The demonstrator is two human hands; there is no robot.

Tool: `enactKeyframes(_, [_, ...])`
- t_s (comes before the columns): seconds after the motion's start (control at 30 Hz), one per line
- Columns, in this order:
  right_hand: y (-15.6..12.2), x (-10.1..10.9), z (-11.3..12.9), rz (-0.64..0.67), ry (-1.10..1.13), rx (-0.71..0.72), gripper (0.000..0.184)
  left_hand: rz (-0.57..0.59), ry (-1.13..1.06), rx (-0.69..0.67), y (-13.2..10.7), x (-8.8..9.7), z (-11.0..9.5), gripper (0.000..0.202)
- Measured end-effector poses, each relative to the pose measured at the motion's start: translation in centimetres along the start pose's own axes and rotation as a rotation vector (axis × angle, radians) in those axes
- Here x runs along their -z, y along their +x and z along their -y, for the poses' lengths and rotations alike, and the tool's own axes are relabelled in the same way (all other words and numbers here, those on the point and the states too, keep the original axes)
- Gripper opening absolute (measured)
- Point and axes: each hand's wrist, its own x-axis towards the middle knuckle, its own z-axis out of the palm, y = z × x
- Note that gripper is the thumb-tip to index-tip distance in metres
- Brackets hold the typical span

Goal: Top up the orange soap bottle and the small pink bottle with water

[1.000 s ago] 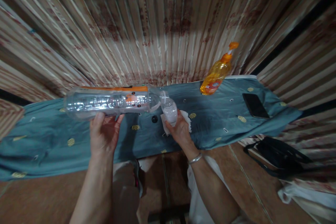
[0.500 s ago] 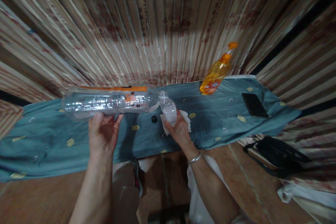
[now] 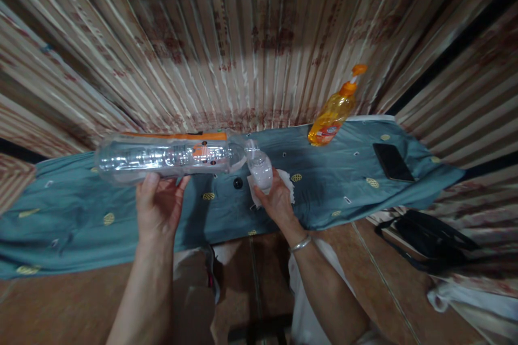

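Observation:
My left hand [image 3: 157,207] grips a large clear plastic bottle [image 3: 170,156] with an orange label, held almost level, its mouth pointing right. The mouth meets the top of a small clear bottle [image 3: 259,170] that my right hand [image 3: 277,199] holds upright just above the blue cloth-covered table [image 3: 73,210]. A white tissue [image 3: 286,179] lies under and behind my right hand. A small black cap [image 3: 238,183] rests on the cloth just left of the small bottle.
An orange dish-soap bottle [image 3: 334,110] with a pump top stands at the back right of the table. A black phone [image 3: 392,161] lies near the right end. A striped curtain [image 3: 259,38] hangs behind. A black bag [image 3: 433,245] sits on the floor at right.

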Motion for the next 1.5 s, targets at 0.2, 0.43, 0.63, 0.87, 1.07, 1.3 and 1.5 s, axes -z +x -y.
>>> enactKeyframes(0.2, [-0.05,0.0,0.03,-0.002,-0.005,0.015,0.063,-0.001,0.021,-0.009,0.01,0.12,0.13,0.044])
enactKeyframes(0.43, [0.08,0.22,0.22,0.012,0.013,-0.007,0.063,0.003,0.014,0.002,0.1,0.48,0.17,0.037])
enactKeyframes(0.63, [0.12,0.26,0.19,0.006,0.021,-0.008,0.063,-0.006,0.012,0.013,-0.03,0.01,-0.06,0.05])
enactKeyframes(0.87, [0.08,0.14,0.23,0.014,0.017,-0.018,0.063,0.015,0.028,0.001,-0.13,-0.21,-0.1,0.052])
enactKeyframes(1.07, [0.01,-0.02,0.27,0.006,0.0,-0.013,0.068,0.013,0.061,-0.019,-0.08,-0.07,-0.01,0.046])
enactKeyframes(1.3, [-0.02,-0.23,0.0,0.012,-0.018,0.002,0.064,-0.021,0.014,0.006,-0.03,-0.14,0.01,0.05])
enactKeyframes(1.5, [-0.01,-0.1,-0.05,0.002,0.003,0.011,0.064,-0.034,0.003,0.011,-0.1,-0.5,-0.2,0.052])
